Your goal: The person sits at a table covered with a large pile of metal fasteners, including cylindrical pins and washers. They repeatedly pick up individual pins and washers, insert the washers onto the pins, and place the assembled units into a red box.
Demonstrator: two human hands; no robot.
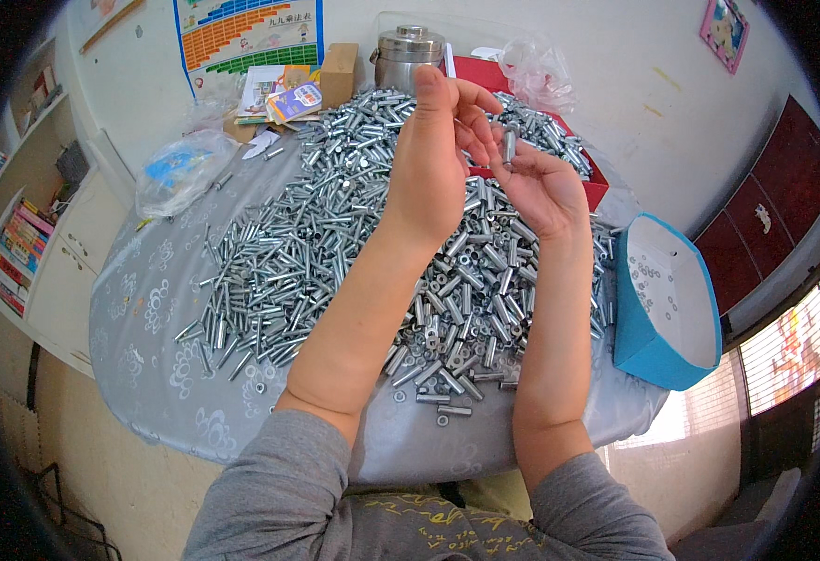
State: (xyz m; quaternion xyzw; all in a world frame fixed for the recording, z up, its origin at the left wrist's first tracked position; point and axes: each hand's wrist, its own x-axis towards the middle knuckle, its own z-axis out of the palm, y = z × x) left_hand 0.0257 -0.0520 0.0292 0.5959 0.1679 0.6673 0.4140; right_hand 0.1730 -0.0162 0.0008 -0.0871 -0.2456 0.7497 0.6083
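Observation:
My right hand point(542, 192) pinches a short, shiny metal expansion bolt point(510, 148), upright between thumb and fingertips. Close beside it, my left hand point(433, 159) is raised with the thumb up and the fingers curled toward the right hand. Those fingertips are near the bolt; whether they touch it, or what lies inside them, I cannot make out. Below both hands spreads a big heap of loose metal parts: long thin bolts point(270, 280) on the left, short sleeves point(470, 276) in the middle and right, and washers and nuts point(442, 421) at the near edge.
A grey patterned cloth point(148, 355) covers the round table. At the right edge stands a blue bin point(657, 327) with a white inside. Farther back are a red box point(599, 187), a steel pot point(410, 56), a cardboard box point(339, 75) and a plastic bag point(185, 173).

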